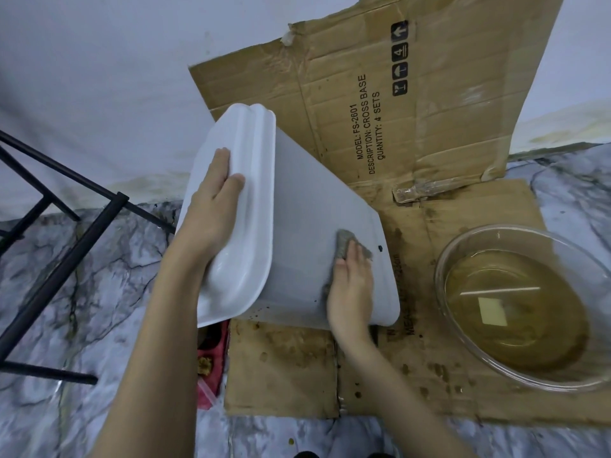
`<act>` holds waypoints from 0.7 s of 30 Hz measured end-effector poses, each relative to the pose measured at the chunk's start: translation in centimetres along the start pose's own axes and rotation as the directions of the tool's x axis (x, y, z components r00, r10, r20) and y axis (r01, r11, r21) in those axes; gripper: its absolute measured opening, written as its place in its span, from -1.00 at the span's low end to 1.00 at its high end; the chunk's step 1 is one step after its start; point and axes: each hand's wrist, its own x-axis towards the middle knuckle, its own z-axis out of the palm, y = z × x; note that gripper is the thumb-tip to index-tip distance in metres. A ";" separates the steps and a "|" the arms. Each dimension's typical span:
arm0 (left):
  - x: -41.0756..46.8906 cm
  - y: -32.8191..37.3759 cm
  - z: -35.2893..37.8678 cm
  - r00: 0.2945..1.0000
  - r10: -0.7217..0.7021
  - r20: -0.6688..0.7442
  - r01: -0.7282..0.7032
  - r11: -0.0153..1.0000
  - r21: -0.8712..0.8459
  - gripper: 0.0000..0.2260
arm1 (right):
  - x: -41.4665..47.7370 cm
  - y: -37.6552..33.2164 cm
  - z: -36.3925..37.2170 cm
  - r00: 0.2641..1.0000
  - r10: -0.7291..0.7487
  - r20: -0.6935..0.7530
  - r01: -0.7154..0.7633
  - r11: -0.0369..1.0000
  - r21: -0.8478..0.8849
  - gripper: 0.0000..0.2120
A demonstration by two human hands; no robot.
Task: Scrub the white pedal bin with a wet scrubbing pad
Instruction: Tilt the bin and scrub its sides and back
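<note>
**Bin tipped over on the cardboard**

Marbled floor carries flattened cardboard (429, 375). Left hand (211, 209) lies flat, fingers spread, on the closed lid of the white pedal bin (307, 209), tilted, base toward the cardboard's right edge. Right hand (350, 289) presses the scrubbing pad (345, 242) against its side. Bowl (463, 246) of murky water sits rightmost.

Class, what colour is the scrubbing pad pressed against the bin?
Grey scrubbing pad, clearest in the head view.

R hand (351, 285) presses pad (347, 247) on tilted bin (314, 206).
</note>
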 end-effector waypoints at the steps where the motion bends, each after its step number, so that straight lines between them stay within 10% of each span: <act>1: 0.0 0.0 0.0 1.000 0.001 -0.003 -0.001 1.000 0.000 -0.55 | -1.4 -1.5 0.4 0.996 -0.086 0.021 0.086 0.996 0.015 -0.56; 8: -0.1 0.1 0.2 1.000 0.009 -0.023 -0.010 1.000 -0.008 -0.56 | -4.3 -1.7 2.8 0.857 -0.500 -0.125 0.513 0.851 0.111 -0.55; 13: -0.1 -0.1 -0.1 1.000 -0.009 -0.016 0.009 1.000 -0.009 -0.55 | -0.9 6.7 1.0 0.959 -0.031 -0.282 0.094 0.972 0.214 -0.51; 21: -0.5 1.2 0.7 0.999 0.033 0.012 -0.033 0.999 0.026 -0.55 | 5.1 10.1 -2.5 0.779 0.603 -0.175 -0.482 0.753 0.449 -0.57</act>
